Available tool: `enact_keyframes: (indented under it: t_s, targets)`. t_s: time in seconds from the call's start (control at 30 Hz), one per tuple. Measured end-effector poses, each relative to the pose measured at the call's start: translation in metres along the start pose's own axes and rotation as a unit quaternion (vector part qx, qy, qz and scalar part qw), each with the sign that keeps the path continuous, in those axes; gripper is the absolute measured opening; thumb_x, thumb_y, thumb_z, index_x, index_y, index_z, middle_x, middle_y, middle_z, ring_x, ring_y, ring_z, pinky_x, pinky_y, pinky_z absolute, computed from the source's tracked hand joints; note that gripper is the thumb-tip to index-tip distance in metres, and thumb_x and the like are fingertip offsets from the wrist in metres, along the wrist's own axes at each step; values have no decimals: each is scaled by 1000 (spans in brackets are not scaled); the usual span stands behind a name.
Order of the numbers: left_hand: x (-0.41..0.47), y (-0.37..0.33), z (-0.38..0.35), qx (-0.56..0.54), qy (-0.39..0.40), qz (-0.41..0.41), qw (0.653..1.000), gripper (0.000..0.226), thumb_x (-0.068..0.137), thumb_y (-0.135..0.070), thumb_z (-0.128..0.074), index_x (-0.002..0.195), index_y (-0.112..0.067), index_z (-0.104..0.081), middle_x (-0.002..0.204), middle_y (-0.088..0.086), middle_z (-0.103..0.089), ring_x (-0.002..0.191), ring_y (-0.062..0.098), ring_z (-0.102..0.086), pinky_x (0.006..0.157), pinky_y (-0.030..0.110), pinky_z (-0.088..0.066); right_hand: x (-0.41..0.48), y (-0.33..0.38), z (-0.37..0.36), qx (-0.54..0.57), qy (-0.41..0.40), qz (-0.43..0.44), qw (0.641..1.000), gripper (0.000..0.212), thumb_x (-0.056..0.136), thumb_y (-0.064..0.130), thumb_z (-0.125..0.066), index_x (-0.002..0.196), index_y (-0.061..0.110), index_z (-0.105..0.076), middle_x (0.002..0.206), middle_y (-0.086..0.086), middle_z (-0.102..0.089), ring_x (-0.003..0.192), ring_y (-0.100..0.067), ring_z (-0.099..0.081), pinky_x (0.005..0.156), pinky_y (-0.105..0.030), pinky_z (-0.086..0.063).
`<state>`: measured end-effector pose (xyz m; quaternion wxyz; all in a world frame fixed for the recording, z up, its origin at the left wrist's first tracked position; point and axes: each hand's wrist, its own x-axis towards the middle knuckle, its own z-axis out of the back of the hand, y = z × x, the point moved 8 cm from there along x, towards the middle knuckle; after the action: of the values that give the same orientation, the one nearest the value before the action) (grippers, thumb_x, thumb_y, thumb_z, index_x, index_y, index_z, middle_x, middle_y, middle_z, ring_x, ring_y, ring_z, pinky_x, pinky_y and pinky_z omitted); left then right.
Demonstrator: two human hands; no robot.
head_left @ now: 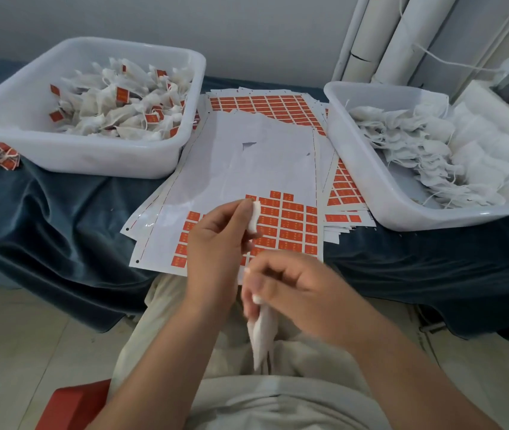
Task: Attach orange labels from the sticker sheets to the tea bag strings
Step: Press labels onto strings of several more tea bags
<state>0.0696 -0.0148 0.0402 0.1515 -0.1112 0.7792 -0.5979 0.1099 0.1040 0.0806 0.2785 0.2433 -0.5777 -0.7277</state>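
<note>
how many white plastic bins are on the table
2: the left bin holds labelled tea bags; the right bin, cut off by the frame edge, holds unlabelled tea bags.

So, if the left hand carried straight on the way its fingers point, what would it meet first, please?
Probably the orange labels on the top sticker sheet: the left hand, pinching a small white piece, points forward over them. Its height above the sheet is unclear.

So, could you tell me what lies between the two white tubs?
Sticker sheets, fanned in a stack, fill the stretch between left tub and right tub; the top one is mostly peeled. Head view shows it.
</note>
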Motion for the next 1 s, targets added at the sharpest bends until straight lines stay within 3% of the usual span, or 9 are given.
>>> enact_keyframes:
  t_s: [0.07,0.17,0.3,0.43,0.57,0.73,0.83,1.0]
  targets:
    - [-5,2,-9,-35,27,10,999,19,103,-33,-66,99,-24,-82,95,2,-81,84,17,-79,68,25,-61,-1,6,18,-18,-61,30,998,20,108,22,-59,96,30,-73,92,4,-77,91,-17,-75,88,-31,-59]
    - [-14,4,-18,-74,58,14,995,25,105,-34,-64,109,-15,-79,108,10,-80,99,29,-78,82,38,-64,-6,11,35,-110,-128,57,984,15,107,24,-60,105,32,-74,103,15,-79,104,-9,-74,92,-22,-56]
    - [-16,5,-18,-90,33,20,995,23,105,-32,-63,110,-16,-79,106,8,-80,97,24,-79,76,28,-63,-11,22,39,-225,-179,97,953,19,107,37,-57,108,31,-75,107,23,-76,108,-1,-70,90,-14,-51]
    - [-19,2,-17,-91,0,0,996,19,103,-37,-65,101,-29,-82,95,-2,-80,81,11,-73,66,23,-56,-14,22,56,-218,-267,87,935,20,107,32,-58,104,25,-77,107,20,-75,113,0,-67,91,-8,-45]
    - [-24,-4,-22,-58,26,-51,997,23,102,-44,-65,103,-27,-81,102,-2,-79,98,17,-75,79,21,-58,-13,14,60,-76,-259,72,960,18,107,19,-60,105,19,-78,103,15,-78,104,-4,-72,84,-9,-51]
    - [-19,5,-23,-58,54,-2,997,22,100,-37,-65,89,-27,-80,85,-5,-74,80,6,-67,70,22,-52,-14,16,64,-150,-267,76,949,17,106,22,-61,102,18,-77,100,13,-78,97,-9,-73,80,-16,-54]
    - [-13,10,-27,-45,115,53,991,30,87,-48,-63,89,-24,-81,87,2,-74,80,11,-66,72,31,-48,-16,17,74,-154,-245,68,955,17,106,21,-61,99,17,-76,101,16,-78,99,-4,-74,81,-14,-55]
    - [-10,-4,-29,24,199,20,980,37,89,-56,-64,98,-26,-83,100,4,-80,88,15,-74,68,20,-53,-19,15,83,-163,-235,40,957,16,105,29,-61,100,22,-75,100,18,-78,99,-3,-73,80,-15,-56]
